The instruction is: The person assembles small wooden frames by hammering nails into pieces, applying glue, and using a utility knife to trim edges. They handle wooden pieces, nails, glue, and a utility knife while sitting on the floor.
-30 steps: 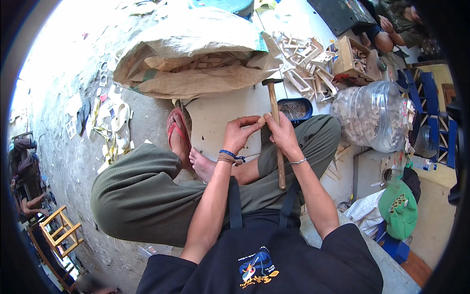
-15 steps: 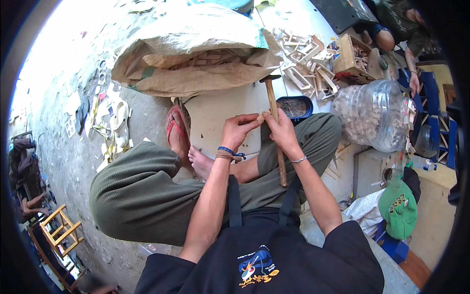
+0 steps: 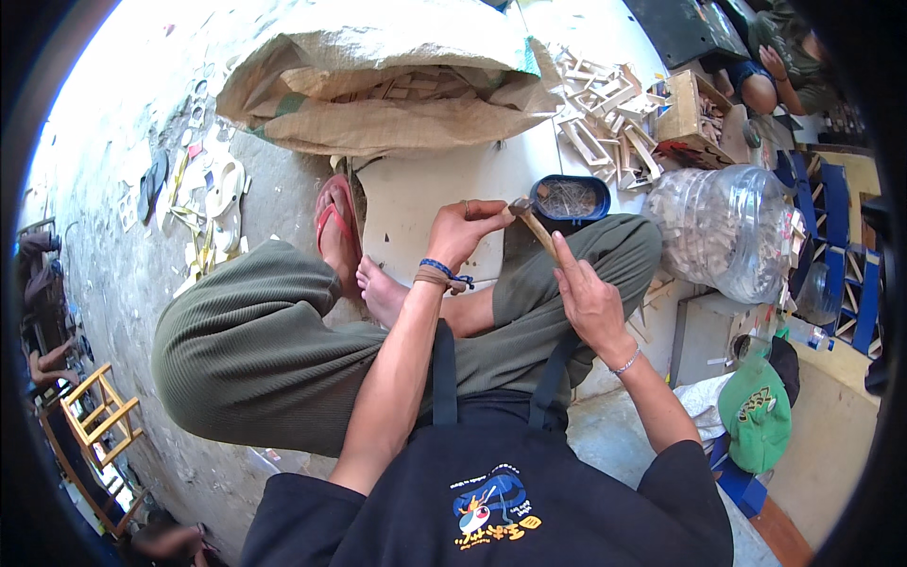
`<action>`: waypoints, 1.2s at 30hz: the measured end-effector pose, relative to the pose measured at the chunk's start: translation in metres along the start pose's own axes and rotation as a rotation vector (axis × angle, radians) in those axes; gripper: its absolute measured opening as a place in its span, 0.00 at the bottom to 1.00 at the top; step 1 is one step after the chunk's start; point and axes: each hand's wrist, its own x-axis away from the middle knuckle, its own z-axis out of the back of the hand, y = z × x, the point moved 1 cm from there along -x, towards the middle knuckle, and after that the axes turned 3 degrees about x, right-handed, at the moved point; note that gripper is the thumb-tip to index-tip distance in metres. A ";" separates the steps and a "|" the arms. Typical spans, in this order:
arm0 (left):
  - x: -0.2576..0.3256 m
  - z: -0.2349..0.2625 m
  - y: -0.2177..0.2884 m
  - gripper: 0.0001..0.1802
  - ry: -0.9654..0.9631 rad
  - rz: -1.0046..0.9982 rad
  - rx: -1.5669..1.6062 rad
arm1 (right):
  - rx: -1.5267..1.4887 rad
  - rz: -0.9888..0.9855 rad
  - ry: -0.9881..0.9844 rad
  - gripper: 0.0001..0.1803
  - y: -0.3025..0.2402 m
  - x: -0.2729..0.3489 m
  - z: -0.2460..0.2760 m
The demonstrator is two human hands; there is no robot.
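The hammer (image 3: 539, 229), gripped along its handle by the right hand (image 3: 593, 300), slants up and leftward, its metal head (image 3: 519, 205) just beside the left hand (image 3: 465, 233), whose thumb and fingers press together, on what I cannot tell.

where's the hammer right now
In the head view, the hammer is just right of centre, its handle in the right hand and its head by the left hand, below and left of the blue tray.
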 end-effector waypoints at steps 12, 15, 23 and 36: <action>0.005 -0.001 0.009 0.18 0.019 0.016 0.008 | 0.095 0.031 0.008 0.37 0.004 0.003 -0.016; 0.006 -0.001 0.009 0.19 0.013 0.035 -0.020 | 0.034 0.042 0.068 0.36 0.004 0.007 -0.014; 0.004 0.000 0.005 0.18 0.022 0.017 -0.037 | 0.059 0.015 0.025 0.37 0.005 0.009 -0.021; 0.004 -0.001 0.002 0.20 0.009 -0.020 0.011 | 0.026 0.026 0.054 0.37 0.003 0.015 -0.019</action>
